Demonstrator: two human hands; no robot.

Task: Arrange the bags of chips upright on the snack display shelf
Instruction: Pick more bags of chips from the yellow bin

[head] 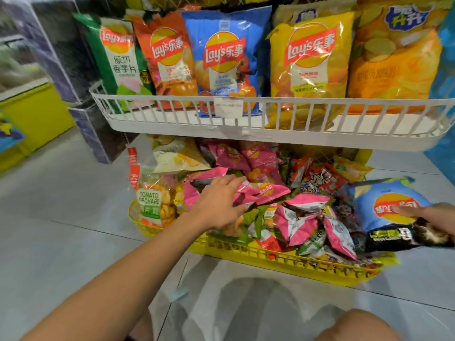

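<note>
On the white wire shelf stand upright Lay's bags: a green one, an orange-red one, a blue one, a yellow one and an orange bag. Below it, a yellow basket on the floor holds a jumble of small bags lying flat. My left hand rests on a pink bag in the pile, fingers spread over it. My right hand at the right edge touches a blue Lay's bag lying upside down; a black packet lies just under that hand.
A clear "Tomato Orchard" bag stands at the basket's left end. A dark wrapped column and a yellow counter stand to the left on the grey tiled floor. My knee shows at the bottom.
</note>
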